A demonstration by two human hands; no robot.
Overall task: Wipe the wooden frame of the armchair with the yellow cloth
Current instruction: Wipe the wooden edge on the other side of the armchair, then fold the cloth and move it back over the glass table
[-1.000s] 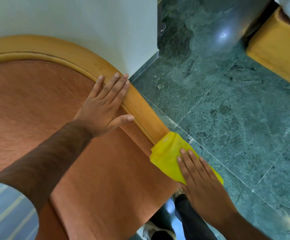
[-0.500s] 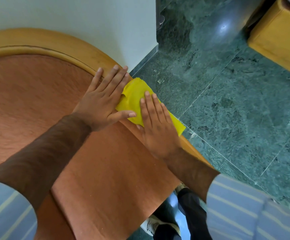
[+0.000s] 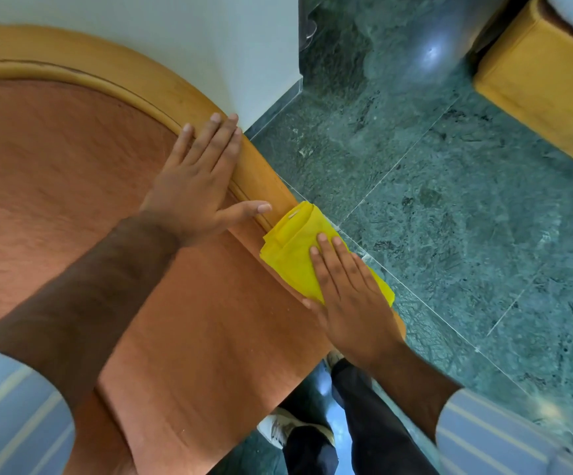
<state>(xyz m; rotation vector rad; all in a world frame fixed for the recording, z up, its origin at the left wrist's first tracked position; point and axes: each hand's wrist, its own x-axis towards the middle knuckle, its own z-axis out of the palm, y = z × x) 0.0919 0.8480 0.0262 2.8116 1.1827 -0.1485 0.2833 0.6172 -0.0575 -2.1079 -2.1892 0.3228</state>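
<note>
The armchair's curved wooden frame [image 3: 161,94] arcs around its orange upholstered back [image 3: 55,173]. My left hand [image 3: 196,186] lies flat with fingers spread, partly on the upholstery and partly on the frame's inner edge. A folded yellow cloth [image 3: 291,248] covers the frame lower along the right side. My right hand [image 3: 350,293] presses flat on the cloth, fingers together, and hides the cloth's lower half. The two hands are a short gap apart.
A white wall [image 3: 182,32] stands right behind the chair top. Green marble floor [image 3: 449,217] fills the right side. A yellow wooden furniture piece [image 3: 545,87] sits at the upper right. My legs and shoes [image 3: 291,430] are below the chair edge.
My right hand slid the yellow cloth up the frame to my left hand, then back down along the frame. My left hand stayed in place.
</note>
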